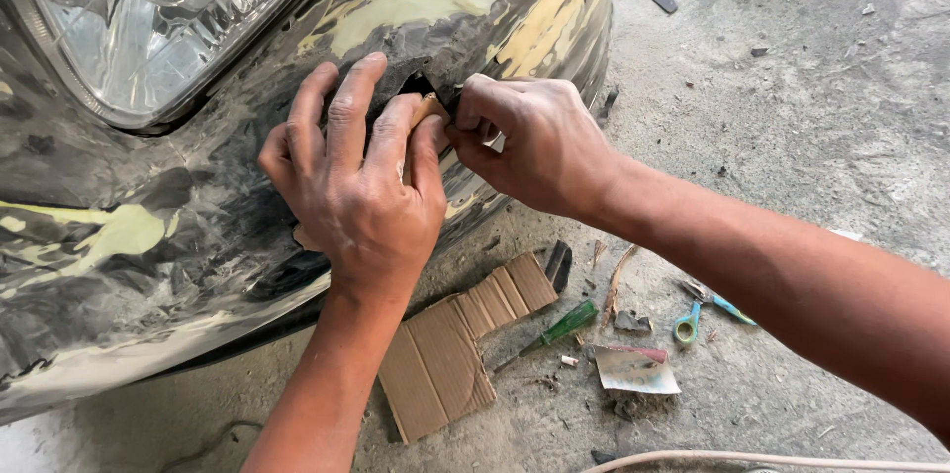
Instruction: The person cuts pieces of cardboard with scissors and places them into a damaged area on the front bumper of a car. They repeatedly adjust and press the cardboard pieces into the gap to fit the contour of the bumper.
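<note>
A dark car bumper (148, 255) with patches of yellowish filler fills the left of the view, under a clear headlight (148, 18). It has a small jagged hole (421, 85) near the corner. My left hand (356, 176) lies flat on the bumper just below the hole, fingers pressing a brown piece of cardboard (428, 109) against it. My right hand (529, 141) pinches the same piece at the hole's right edge.
On the concrete floor below lie a folded cardboard strip (455, 354), a green-handled screwdriver (559, 327), blue-green scissors (708, 313), a smeared scrap of card (635, 370) and a pale hose (762, 458) along the bottom edge.
</note>
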